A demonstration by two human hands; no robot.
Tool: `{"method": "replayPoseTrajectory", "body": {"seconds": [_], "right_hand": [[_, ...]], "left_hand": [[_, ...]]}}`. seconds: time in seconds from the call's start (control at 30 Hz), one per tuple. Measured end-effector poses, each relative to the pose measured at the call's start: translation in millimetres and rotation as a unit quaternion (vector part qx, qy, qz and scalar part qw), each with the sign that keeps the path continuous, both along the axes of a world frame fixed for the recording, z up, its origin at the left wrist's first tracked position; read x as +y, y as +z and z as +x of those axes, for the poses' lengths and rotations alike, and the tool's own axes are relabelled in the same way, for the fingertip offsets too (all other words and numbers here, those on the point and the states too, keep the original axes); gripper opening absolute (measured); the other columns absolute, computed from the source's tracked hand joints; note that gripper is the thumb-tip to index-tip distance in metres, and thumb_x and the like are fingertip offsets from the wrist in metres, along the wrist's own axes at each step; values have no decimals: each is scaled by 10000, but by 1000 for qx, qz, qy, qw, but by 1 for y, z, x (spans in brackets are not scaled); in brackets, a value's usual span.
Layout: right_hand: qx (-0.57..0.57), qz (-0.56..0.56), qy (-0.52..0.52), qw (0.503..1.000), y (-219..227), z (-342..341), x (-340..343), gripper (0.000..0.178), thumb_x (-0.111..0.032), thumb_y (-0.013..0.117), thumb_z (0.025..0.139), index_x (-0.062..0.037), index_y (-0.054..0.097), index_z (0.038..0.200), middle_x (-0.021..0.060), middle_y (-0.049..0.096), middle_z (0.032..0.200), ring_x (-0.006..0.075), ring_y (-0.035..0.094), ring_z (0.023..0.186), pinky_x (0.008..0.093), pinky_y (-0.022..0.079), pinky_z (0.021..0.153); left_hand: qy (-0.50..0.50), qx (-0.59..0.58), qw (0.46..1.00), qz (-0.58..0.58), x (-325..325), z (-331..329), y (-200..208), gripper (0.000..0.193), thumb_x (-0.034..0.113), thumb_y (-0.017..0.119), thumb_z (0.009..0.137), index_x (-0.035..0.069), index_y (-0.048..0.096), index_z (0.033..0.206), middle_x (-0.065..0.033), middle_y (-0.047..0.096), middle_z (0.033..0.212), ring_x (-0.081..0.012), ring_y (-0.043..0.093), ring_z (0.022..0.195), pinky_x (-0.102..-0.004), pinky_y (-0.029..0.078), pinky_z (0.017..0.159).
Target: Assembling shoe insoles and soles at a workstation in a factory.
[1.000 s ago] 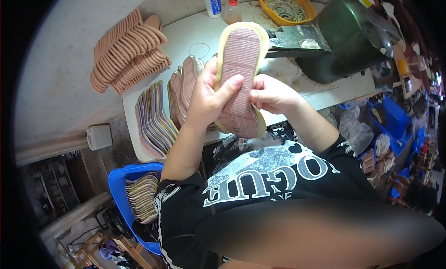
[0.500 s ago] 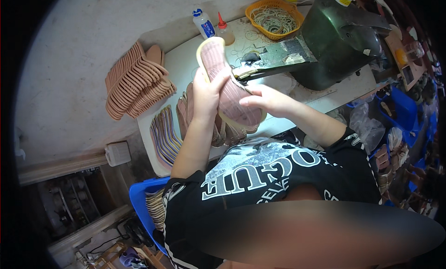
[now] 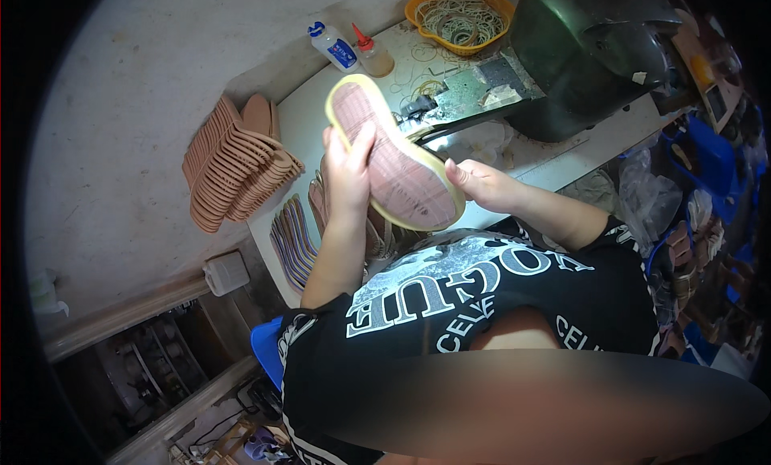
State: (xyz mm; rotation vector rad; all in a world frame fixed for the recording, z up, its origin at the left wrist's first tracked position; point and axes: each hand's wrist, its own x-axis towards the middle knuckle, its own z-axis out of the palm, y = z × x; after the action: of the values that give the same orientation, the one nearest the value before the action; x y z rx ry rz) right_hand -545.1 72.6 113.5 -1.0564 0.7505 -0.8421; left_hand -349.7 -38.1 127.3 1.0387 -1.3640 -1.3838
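Observation:
Up before me is a shoe insole [image 3: 393,172], pinkish-brown with faint lines across its face and a yellow rim, its narrow end tilted up and its wide end toward my chest. My left hand [image 3: 349,172] grips its left edge near the narrow half, with the thumb on the face. At the wide half's right edge, my right hand [image 3: 486,186] pinches the rim with its thumb in front; its other fingers are mostly hidden. Just behind the insole lies the end of the green sewing machine's arm [image 3: 486,91]; whether they touch I cannot tell.
Beige sole pieces [image 3: 241,160] stand stacked by the wall, with thinner colour-edged insoles [image 3: 293,244] on the white table [image 3: 393,87]. A blue-capped bottle [image 3: 333,47], a red-tipped bottle [image 3: 373,55] and a yellow basket [image 3: 414,14] of cords line the back. A blue bin [image 3: 269,348] is at left.
The insole has come away from the machine's arm a little, toward me, and its face turns more fully to view. My right hand has shifted from its face to its right edge.

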Motion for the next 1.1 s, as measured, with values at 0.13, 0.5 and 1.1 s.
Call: {"method": "replayPoseTrajectory", "body": {"seconds": [0.13, 0.5, 1.1], "right_hand": [[-194, 56, -16, 979, 4, 15, -12, 605, -502, 364, 971, 9, 674, 876, 76, 668, 788, 138, 637, 748, 279, 505, 750], [7, -49, 3, 999, 19, 11, -21, 245, -216, 635, 882, 14, 674, 806, 9, 615, 700, 66, 558, 616, 240, 493, 572], [-97, -21, -122, 988, -10, 29, 14, 332, -197, 630, 883, 39, 600, 1115, 67, 648, 1016, 98, 597, 888, 267, 477, 813]], "left_hand": [[-58, 155, 983, 81, 32, 9, 25, 358, 120, 573, 900, -3, 437, 1207, -80, 585, 1084, -138, 568, 960, -281, 438, 883], [-99, 69, 991, -63, 57, -5, 20, 372, 63, 598, 877, 11, 433, 1206, -73, 582, 1085, -125, 567, 964, -264, 451, 865], [39, -177, 979, -98, -17, -11, -21, 398, 305, 760, 699, -38, 682, 886, -149, 581, 1010, -244, 581, 910, -368, 466, 812]]}}
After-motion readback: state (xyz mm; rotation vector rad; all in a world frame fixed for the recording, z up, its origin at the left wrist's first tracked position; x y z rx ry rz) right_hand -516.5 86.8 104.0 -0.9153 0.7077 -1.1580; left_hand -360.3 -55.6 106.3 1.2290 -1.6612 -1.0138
